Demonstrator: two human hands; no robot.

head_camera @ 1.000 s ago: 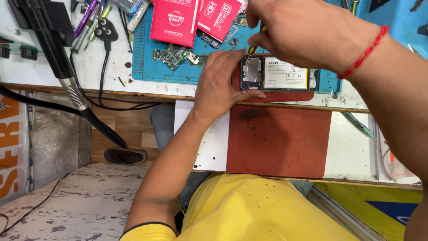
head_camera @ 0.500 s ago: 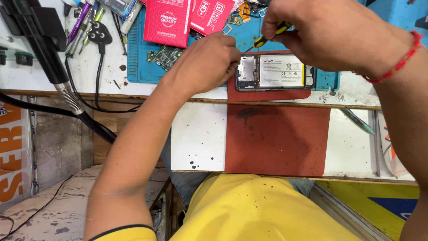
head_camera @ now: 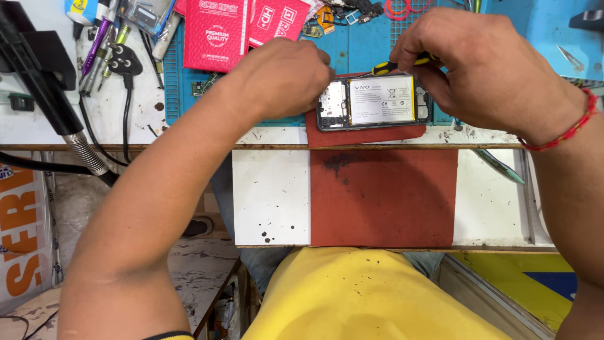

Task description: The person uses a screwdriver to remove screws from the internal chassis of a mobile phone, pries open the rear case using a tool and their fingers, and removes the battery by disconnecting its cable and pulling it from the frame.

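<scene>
A white battery (head_camera: 382, 99) sits in the black-framed phone (head_camera: 374, 102) on a red mat (head_camera: 377, 189). The screwdriver (head_camera: 393, 65) is yellow and black; packets (head_camera: 217, 31) red, the desk mat (head_camera: 365, 44) blue.

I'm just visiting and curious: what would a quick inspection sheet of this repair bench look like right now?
Surface: white worktop with a red-brown mat and a blue cutting mat.
Job's things: opened black smartphone, white battery showing; yellow-and-black-handled screwdriver.
Clutter: two red printed packets, pens, tweezers, small circuit parts.
Hands: left hand steadies the phone's left end; right hand grips the screwdriver over it.
Cables: black plug and lead; grey flexible hose.
Surroundings: yellow shirt, pale marbled floor.
</scene>
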